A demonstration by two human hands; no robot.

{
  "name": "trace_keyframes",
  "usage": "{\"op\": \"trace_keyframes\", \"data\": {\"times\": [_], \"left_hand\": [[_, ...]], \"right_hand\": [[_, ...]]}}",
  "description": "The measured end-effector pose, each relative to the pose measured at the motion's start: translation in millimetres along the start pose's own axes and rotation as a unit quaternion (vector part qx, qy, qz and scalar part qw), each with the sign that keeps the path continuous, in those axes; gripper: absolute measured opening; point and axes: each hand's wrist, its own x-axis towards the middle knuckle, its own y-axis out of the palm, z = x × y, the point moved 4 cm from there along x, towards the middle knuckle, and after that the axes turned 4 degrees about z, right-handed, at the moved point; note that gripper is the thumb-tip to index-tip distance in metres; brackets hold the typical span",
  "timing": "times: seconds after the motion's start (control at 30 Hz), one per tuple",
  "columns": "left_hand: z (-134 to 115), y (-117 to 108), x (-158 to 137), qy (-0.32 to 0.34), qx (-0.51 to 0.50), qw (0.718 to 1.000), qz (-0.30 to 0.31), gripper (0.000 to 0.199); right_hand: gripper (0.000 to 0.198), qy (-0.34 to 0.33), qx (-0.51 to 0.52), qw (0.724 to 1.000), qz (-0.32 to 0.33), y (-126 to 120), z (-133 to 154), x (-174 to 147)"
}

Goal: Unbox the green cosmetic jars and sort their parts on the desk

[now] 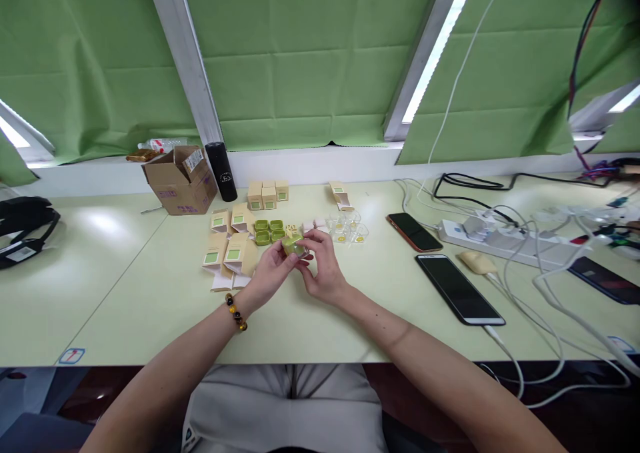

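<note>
Between my two hands, above the middle of the table, is a small green container [291, 242] with clear plastic at its lower side. My left hand [270, 271] grips it from the left, fingers closed around it. From the right, my right hand [324, 266] has its fingers bent onto the same container. Several green square tubs [262, 226] stand just behind my left hand. Beyond my right hand sit clear plastic cups [358, 234] with yellow spots, beside small pale pinkish pieces [319, 224]. Opened tan cartons [215, 253] with green labels lie left of my left hand.
Small closed tan boxes [269, 196] and another opened carton [340, 194] stand farther back. A cardboard box [183, 190] and a black bottle [221, 171] are at the back left. Phones [457, 288], a power strip [505, 245] and tangled cables occupy the right.
</note>
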Motion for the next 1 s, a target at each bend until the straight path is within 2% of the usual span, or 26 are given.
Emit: {"op": "trace_keyframes", "data": {"times": [0.1, 0.2, 0.33, 0.47, 0.57, 0.7, 0.9, 1.0], "left_hand": [[-5, -10, 2, 0.008, 0.021, 0.999, -0.027, 0.058], [-8, -20, 3, 0.038, 0.111, 0.991, -0.07, 0.064], [-8, -21, 1, 0.062, 0.274, 0.955, -0.097, 0.06], [-11, -14, -4, 0.075, 0.396, 0.912, -0.081, 0.056], [-14, -11, -4, 0.075, 0.43, 0.897, -0.066, 0.056], [-15, -11, -3, 0.057, 0.453, 0.887, -0.071, 0.051], [-12, -14, -3, 0.031, 0.454, 0.886, -0.087, 0.048], [-9, -19, -3, 0.039, 0.445, 0.89, -0.095, 0.049]], "right_hand": [[0.052, 0.035, 0.049, 0.998, -0.027, -6, 2, 3], [0.04, 0.072, 0.111, 0.99, -0.047, -9, 3, 7], [0.025, 0.132, 0.147, 0.979, -0.059, -7, 0, 7], [0.012, 0.165, 0.158, 0.972, -0.056, -4, -4, 3], [0.017, 0.206, 0.181, 0.96, -0.057, -2, -10, 1], [0.028, 0.276, 0.256, 0.924, -0.067, 4, -20, -1], [0.041, 0.298, 0.255, 0.914, -0.105, 6, -34, -3], [0.046, 0.324, 0.285, 0.892, -0.135, 1, -44, -2]]}}
